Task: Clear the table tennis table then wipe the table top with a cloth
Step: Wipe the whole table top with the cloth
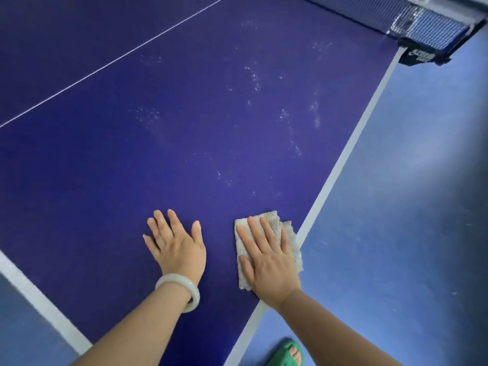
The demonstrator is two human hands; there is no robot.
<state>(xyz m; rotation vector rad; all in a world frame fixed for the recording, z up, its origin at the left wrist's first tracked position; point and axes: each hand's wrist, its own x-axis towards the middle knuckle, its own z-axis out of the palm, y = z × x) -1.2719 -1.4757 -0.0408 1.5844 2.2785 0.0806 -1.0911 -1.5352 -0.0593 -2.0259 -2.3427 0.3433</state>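
Observation:
The dark blue table tennis table top [169, 143] fills most of the view, with pale dusty smears across its middle and right part. A folded beige cloth [272, 220] lies near the table's right white edge line. My right hand [266, 257] presses flat on the cloth with straight fingers. My left hand [175, 244] rests flat on the bare table top just left of the cloth, fingers spread, with a pale bangle [179, 290] on the wrist.
The net [433, 30] and its dark post clamp [420, 56] stand at the top right corner. A thin white centre line [111, 64] runs diagonally at the upper left. Blue floor [409, 207] lies to the right, with my foot in a green sandal [289, 352] below.

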